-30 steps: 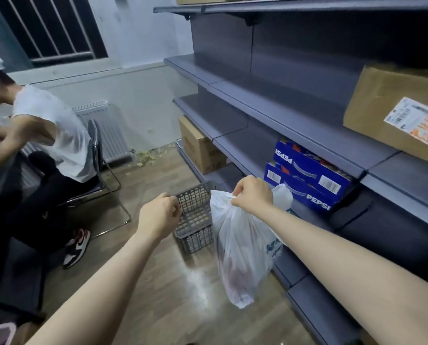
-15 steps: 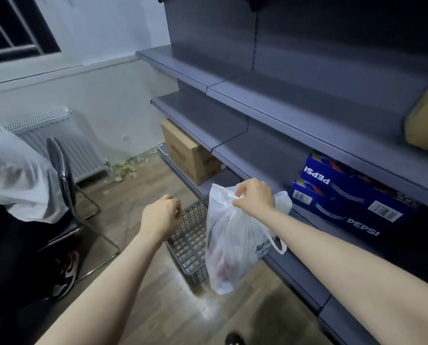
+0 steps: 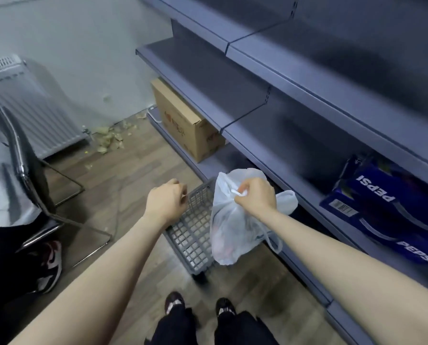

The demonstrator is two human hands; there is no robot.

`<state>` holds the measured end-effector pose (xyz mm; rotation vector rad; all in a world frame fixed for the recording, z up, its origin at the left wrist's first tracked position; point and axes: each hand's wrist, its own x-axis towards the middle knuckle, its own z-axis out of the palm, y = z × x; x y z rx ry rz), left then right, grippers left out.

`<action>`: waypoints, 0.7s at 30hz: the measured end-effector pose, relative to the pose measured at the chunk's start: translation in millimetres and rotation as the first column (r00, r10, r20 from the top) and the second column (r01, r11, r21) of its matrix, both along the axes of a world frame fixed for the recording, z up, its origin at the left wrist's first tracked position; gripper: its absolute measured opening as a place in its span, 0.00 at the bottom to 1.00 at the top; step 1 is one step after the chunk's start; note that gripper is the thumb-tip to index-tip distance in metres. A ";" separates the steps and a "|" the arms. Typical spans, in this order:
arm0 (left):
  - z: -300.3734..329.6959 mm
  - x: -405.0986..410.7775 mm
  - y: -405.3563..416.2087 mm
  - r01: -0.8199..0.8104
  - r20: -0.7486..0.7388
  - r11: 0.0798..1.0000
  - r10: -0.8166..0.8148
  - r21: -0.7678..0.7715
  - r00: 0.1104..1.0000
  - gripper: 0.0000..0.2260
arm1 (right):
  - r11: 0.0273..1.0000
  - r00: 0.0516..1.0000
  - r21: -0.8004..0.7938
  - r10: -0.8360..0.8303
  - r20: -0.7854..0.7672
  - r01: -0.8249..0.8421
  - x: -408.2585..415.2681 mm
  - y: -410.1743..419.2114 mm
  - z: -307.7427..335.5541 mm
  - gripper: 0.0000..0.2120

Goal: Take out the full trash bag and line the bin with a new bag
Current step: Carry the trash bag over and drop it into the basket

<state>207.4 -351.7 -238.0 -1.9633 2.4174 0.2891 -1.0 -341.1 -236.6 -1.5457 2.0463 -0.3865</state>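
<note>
Now right hand (image 3: 256,196) grips trash bag (image 3: 233,235) over bin (image 3: 190,235).

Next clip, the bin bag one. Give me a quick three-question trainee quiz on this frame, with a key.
1. True or false: the white trash bag is still sitting inside the grey mesh bin.
2. Which hand grips the bag's neck? A left hand B right hand
3. Fill in: the cardboard box sits on the ___ shelf.

Key: 1 false, it hangs lifted beside the bin. 2 B. 3 bottom.
</note>
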 end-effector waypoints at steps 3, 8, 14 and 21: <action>-29.3 24.2 -33.9 0.033 0.007 0.997 -0.034 0.070 0.999 0.10 | 0.999 0.999 0.026 -0.038 -0.032 0.039 15.7 -24.5 -24.2 0.09; -83.2 58.0 -98.6 0.112 0.027 0.981 -0.118 0.158 0.993 0.10 | 0.993 0.992 0.042 -0.110 -0.061 0.113 46.1 -62.7 -71.0 0.08; -163.0 73.1 -155.5 0.172 0.044 0.958 -0.187 0.231 0.981 0.11 | 0.982 0.985 0.083 -0.164 -0.051 0.168 75.6 -98.5 -150.7 0.08; -251.8 79.9 -185.5 0.123 0.023 0.948 -0.136 0.294 0.990 0.10 | 0.973 0.985 0.158 -0.171 -0.005 0.170 92.1 -128.8 -238.1 0.09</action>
